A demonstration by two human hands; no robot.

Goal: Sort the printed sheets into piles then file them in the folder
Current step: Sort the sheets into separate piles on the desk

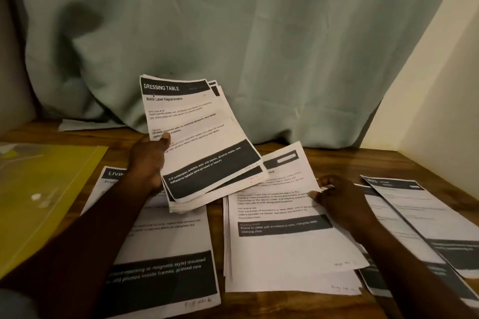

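— Where are the papers to sort?
— Most are in the fanned stack of white printed sheets with black bands (197,137); the top one says DRESSING TABLE; the left hand (147,160) holds it up off the brown wooden table (337,162), I think so the words are easy to read.
— How does it hold them?
— The thumb presses on top and the fingers curl under; the arm reaches forward; the stack tilts up toward the face.
— And the other hand?
— The right hand (339,199) pinches the side edge of one white printed sheet (280,189); its far end lifts off the middle pile of white sheets (293,280); I guess it belongs there.
— More piles?
— Yes; a left pile of white sheets (168,241) lies under the left arm; a right pile of white sheets (414,215) lies beside the right wrist; the flat yellow plastic folder (39,189) lies at the far left, so I think filing is not yet begun.
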